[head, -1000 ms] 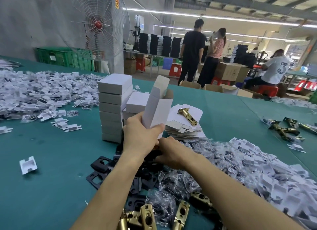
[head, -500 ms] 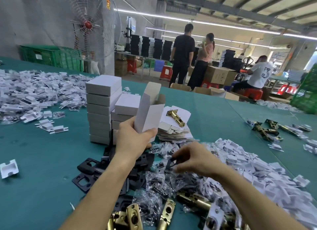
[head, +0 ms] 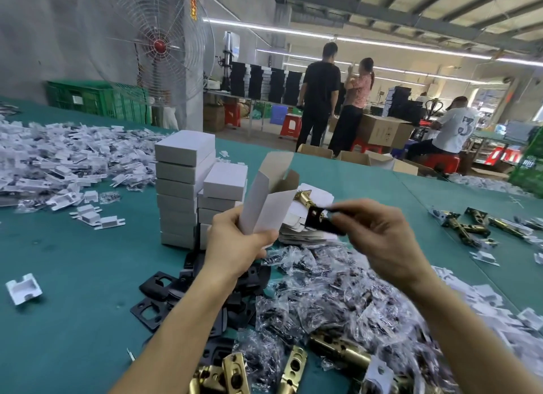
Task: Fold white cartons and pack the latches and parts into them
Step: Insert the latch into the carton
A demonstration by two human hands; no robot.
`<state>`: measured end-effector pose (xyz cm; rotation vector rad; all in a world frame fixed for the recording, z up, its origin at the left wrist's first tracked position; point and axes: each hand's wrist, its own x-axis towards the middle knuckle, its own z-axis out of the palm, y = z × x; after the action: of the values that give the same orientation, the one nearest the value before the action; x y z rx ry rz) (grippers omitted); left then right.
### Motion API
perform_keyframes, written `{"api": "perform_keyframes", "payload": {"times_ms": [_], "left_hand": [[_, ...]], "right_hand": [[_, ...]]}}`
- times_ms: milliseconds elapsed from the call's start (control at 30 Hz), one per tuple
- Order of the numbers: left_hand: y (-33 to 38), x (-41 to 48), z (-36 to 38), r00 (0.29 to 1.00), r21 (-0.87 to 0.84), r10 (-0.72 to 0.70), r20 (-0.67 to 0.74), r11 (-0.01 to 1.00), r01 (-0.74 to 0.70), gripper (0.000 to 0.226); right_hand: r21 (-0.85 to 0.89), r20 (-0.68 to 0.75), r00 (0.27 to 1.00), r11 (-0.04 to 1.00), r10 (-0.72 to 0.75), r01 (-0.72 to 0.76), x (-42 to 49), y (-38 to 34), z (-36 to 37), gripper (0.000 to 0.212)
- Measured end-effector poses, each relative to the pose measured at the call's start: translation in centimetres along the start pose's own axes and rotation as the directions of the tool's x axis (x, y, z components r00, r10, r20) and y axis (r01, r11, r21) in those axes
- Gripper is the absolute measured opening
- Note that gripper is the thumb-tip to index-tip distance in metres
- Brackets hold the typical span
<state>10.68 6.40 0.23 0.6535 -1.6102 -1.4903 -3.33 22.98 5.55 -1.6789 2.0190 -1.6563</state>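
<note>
My left hand [head: 235, 243] grips an open white carton [head: 269, 199] upright, its top flap raised and the brown inside showing. To the right of the carton's mouth my right hand [head: 379, 237] pinches a black plate [head: 321, 221] with holes in it. Behind them a brass latch [head: 305, 198] lies on a pile of flat white carton blanks [head: 308, 232]. More black plates [head: 152, 308], small clear bags of screws [head: 323, 293] and brass latches [head: 293, 367] lie on the green table below my hands.
Two stacks of closed white cartons [head: 183, 187] stand left of the held carton. White plastic inserts are heaped at the far left [head: 58, 158] and at the right [head: 484, 299]. More brass latches [head: 470, 226] lie far right. People stand beyond the table.
My right hand has lifted out of the parts pile with a black plate and moved up beside the carton's mouth. The left hand keeps holding the carton.
</note>
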Motion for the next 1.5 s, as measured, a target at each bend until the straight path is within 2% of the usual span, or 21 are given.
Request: {"api": "perform_keyframes", "payload": {"times_ms": [67, 133, 233, 333, 500, 667, 800, 933, 1033, 1133, 1233, 1400, 1467, 1500], "left_hand": [[0.2, -0.3, 0.1, 0.998, -0.026, -0.008, 0.069, 1.000, 0.010, 0.036], [0.4, -0.7, 0.4, 0.992, -0.038, -0.007, 0.128, 0.999, 0.012, 0.035], [0.6, -1.0, 0.7, 0.981, -0.046, 0.006, 0.194, 0.999, 0.003, 0.029], [0.6, -1.1, 0.6, 0.968, -0.054, -0.003, 0.249, 0.998, 0.017, 0.031], [0.5, -1.0, 0.4, 0.962, -0.017, -0.025, 0.273, 0.999, 0.031, 0.026], [0.2, -1.0, 0.7, 0.958, 0.001, -0.021, 0.287, 1.000, 0.022, 0.028], [0.1, -1.0, 0.8, 0.956, 0.002, -0.027, 0.292, 1.000, 0.028, 0.028], [0.0, -1.0, 0.9, 0.950, 0.008, -0.035, 0.309, 0.999, 0.034, 0.028], [-0.1, -1.0, 0.9, 0.951, 0.022, -0.036, 0.307, 0.999, 0.030, 0.029], [-0.1, -0.9, 0.9, 0.950, 0.016, -0.021, 0.312, 1.000, 0.017, 0.029], [-0.2, -0.8, 0.8, 0.948, 0.013, -0.006, 0.319, 1.000, 0.003, 0.028], [-0.5, -0.9, 1.1, 0.945, 0.025, -0.020, 0.326, 1.000, 0.012, 0.030], [-0.5, -0.9, 1.1, 0.951, -0.007, -0.022, 0.309, 1.000, 0.026, 0.031], [-0.5, -0.8, 1.1, 0.957, -0.028, -0.020, 0.290, 0.999, 0.030, 0.033]], "right_hand": [[0.081, -0.034, 0.998, 0.995, -0.059, 0.062, 0.7, -1.5, -0.7, 0.019], [-0.044, -0.041, 0.990, 0.990, -0.135, 0.134, 1.3, -2.6, -1.0, 0.015], [-0.339, -0.048, 0.963, 0.911, -0.265, 0.234, 2.0, -3.5, -0.5, 0.010], [-0.424, -0.077, 0.942, 0.865, -0.328, 0.267, 2.4, -3.8, 0.1, 0.009], [-0.462, -0.063, 0.941, 0.846, -0.332, 0.267, 3.0, -4.0, 0.0, 0.012], [-0.531, 0.143, 0.954, 0.793, -0.264, 0.299, 3.5, -4.1, 0.5, 0.015], [-0.547, 0.201, 0.960, 0.790, -0.197, 0.277, 3.6, -4.3, 1.1, 0.012], [-0.701, 0.230, 0.969, 0.675, -0.092, 0.230, 3.8, -4.4, 1.3, 0.010], [-0.749, 0.228, 0.971, 0.623, -0.077, 0.226, 3.9, -4.5, 1.4, 0.008], [-0.678, 0.209, 0.974, 0.704, -0.091, 0.211, 3.8, -4.6, 1.4, 0.009], [-0.621, 0.230, 0.973, 0.766, -0.024, 0.166, 4.1, -4.7, 1.2, 0.015], [-0.677, 0.329, 0.938, 0.720, 0.113, 0.151, 5.0, -4.6, 0.7, 0.022], [-0.609, 0.270, 0.962, 0.780, 0.036, 0.142, 4.7, -4.4, 0.7, 0.027], [-0.560, 0.181, 0.983, 0.819, -0.030, 0.128, 4.3, -4.4, 0.6, 0.026]]}}
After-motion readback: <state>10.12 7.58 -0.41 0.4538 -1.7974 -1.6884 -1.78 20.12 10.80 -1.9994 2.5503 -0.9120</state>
